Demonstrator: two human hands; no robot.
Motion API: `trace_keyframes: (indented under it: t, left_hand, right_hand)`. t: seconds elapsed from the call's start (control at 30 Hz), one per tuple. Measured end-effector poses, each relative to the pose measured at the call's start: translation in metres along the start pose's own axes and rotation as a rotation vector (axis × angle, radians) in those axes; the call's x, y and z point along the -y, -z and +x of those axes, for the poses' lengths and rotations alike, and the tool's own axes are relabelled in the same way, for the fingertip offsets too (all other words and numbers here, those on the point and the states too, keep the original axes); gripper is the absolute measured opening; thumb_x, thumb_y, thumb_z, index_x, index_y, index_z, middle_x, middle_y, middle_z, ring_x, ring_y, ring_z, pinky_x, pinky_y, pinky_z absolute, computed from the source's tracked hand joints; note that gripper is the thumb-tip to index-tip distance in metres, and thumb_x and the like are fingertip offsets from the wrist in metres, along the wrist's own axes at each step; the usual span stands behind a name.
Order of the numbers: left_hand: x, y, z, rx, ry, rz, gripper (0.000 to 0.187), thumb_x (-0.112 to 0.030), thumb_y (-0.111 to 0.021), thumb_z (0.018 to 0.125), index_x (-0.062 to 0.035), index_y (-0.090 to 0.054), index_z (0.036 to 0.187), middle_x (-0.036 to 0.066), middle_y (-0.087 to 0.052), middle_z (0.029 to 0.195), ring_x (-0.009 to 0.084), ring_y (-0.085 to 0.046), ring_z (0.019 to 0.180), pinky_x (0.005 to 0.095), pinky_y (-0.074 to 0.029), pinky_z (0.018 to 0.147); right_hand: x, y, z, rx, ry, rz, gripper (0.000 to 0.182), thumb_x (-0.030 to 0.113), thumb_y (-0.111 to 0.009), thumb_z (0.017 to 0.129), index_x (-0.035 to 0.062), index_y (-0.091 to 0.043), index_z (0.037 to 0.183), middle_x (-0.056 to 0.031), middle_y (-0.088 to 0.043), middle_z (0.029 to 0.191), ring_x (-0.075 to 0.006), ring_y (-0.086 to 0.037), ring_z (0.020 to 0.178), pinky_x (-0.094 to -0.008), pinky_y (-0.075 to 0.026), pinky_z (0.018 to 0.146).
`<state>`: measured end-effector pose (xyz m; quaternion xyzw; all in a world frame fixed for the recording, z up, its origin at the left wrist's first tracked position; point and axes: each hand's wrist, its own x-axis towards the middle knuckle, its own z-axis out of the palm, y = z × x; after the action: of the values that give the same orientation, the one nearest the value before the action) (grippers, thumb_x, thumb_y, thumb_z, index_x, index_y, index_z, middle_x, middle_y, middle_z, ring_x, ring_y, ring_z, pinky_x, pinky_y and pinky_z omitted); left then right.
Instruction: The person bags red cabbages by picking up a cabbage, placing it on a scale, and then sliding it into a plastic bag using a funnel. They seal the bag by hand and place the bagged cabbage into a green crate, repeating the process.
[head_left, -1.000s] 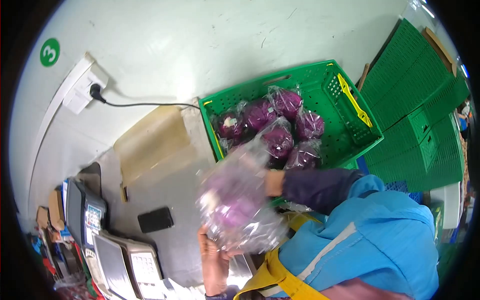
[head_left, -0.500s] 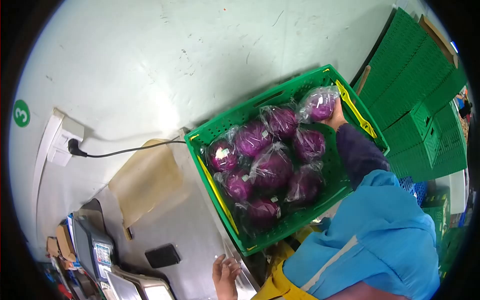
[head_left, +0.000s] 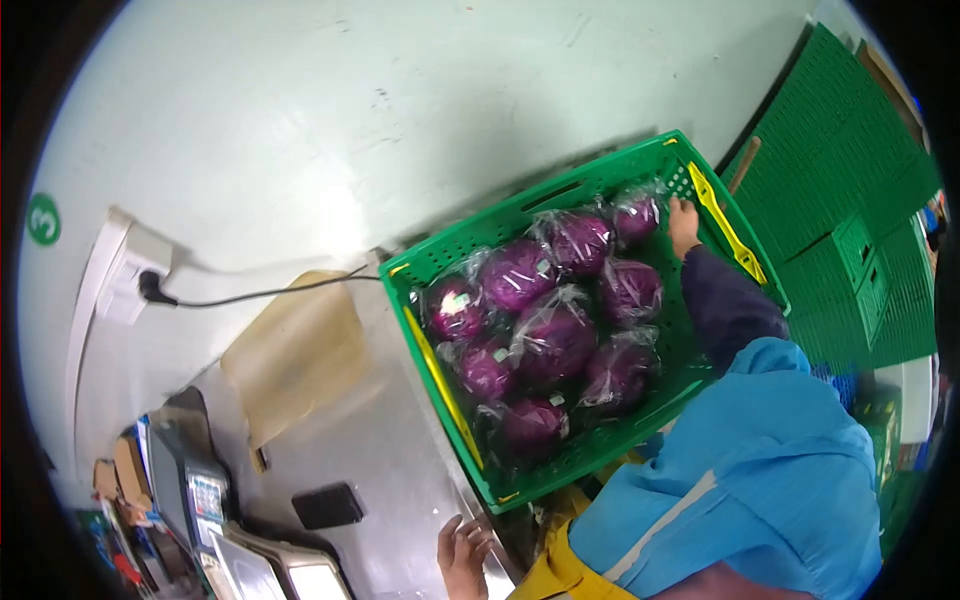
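Observation:
A green crate holds several purple cabbages in clear plastic bags. In its far right corner rests one bagged purple cabbage. Just right of this bag is my right hand, its fingers loosely bent and no cabbage in its grasp. My left hand hovers by the crate's lower left corner, empty, fingers slightly curled and apart. A large bagged cabbage lies in the middle of the crate, and another bagged cabbage sits below the corner one.
A metal table carries a black phone, a brown sheet and a weighing scale. A black cable runs from the wall socket toward the crate. Green panels stand at the right.
My right hand has lowered the bagged cabbage into the crate's far right corner and let it go. My left hand stays by the near corner.

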<state>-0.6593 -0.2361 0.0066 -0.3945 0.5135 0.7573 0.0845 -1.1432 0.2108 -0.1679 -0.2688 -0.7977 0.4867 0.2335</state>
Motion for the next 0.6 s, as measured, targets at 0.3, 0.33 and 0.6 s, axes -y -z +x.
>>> trace_keyframes:
  t: [0.3, 0.33, 0.6]
  left_hand:
    - [0.035, 0.015, -0.049, -0.273, -0.058, -0.252, 0.029, -0.011, -0.045, 0.091, -0.0036, -0.047, 0.119, 0.010, -0.055, 0.105, 0.0156, -0.057, 0.086, 0.0258, -0.047, 0.075]
    - [0.040, 0.018, -0.056, -0.273, -0.080, -0.291, 0.028, -0.012, -0.045, 0.092, -0.0040, -0.047, 0.118, 0.009, -0.055, 0.105, 0.0149, -0.057, 0.087, 0.0258, -0.047, 0.075]
    - [0.111, 0.046, -0.130, -0.453, -0.253, -0.534, 0.032, -0.018, -0.045, 0.093, -0.0017, -0.044, 0.121, 0.013, -0.054, 0.109, 0.0195, -0.056, 0.093, 0.0315, -0.046, 0.083]
  right_hand:
    - [0.229, -0.061, -0.159, 0.669, 0.482, 0.439, 0.016, 0.011, -0.048, 0.089, 0.0027, -0.057, 0.098, -0.0009, -0.054, 0.074, -0.0064, -0.048, 0.062, -0.0210, -0.039, 0.052]
    - [0.251, -0.067, -0.198, 0.821, 0.509, 0.480, 0.015, 0.009, -0.047, 0.089, 0.0029, -0.057, 0.098, -0.0002, -0.053, 0.073, -0.0058, -0.047, 0.061, -0.0208, -0.039, 0.053]
    - [0.305, -0.109, -0.499, 1.461, 1.412, 0.122, 0.047, 0.015, -0.063, 0.076, 0.0025, -0.046, 0.118, -0.0104, -0.054, 0.107, -0.0216, -0.051, 0.099, -0.0327, -0.041, 0.083]
